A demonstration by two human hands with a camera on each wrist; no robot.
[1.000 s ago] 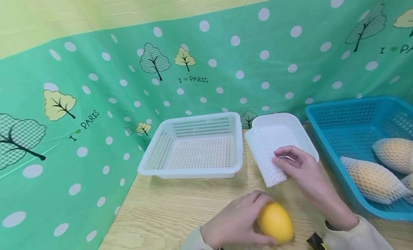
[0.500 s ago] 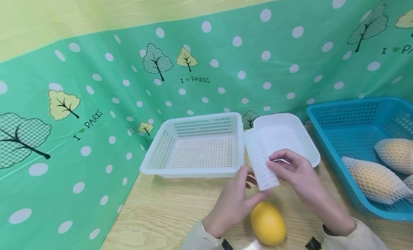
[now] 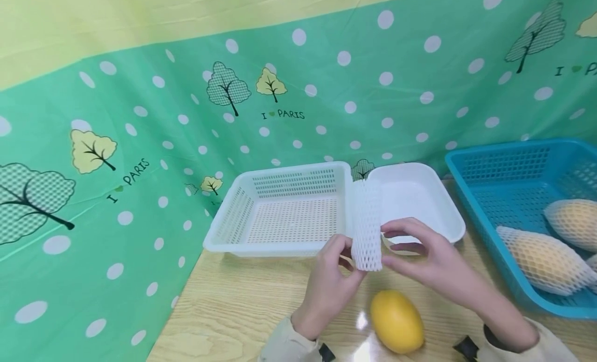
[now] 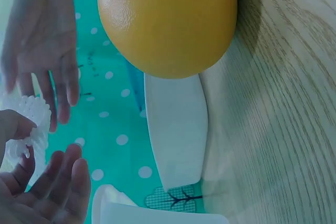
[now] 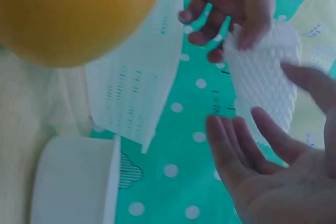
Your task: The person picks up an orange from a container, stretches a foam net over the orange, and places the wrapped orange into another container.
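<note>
A white foam net sleeve [image 3: 367, 222] stands nearly upright in the head view, its lower end pinched between the thumb and fingers of my left hand [image 3: 328, 284]. Close by its right side is my right hand [image 3: 431, 261], fingers spread and extended. The right wrist view shows those fingers beside the sleeve [image 5: 265, 72], not curled round it. Just below both hands, a smooth yellow oval fruit, mango-like [image 3: 397, 322], lies on the wooden table. It fills the upper part of the left wrist view.
A white slotted basket [image 3: 275, 249] stands at the back left, with a white tray [image 3: 412, 198] right of it. On the right, a blue basket [image 3: 487, 237] holds several fruits in foam nets [image 3: 541, 261]. A green dotted cloth [image 3: 186, 144] hangs behind.
My left hand has left the yellow fruit and taken the sleeve's lower end. The sleeve has moved left and turned more upright. My right hand's fingers have opened away from it.
</note>
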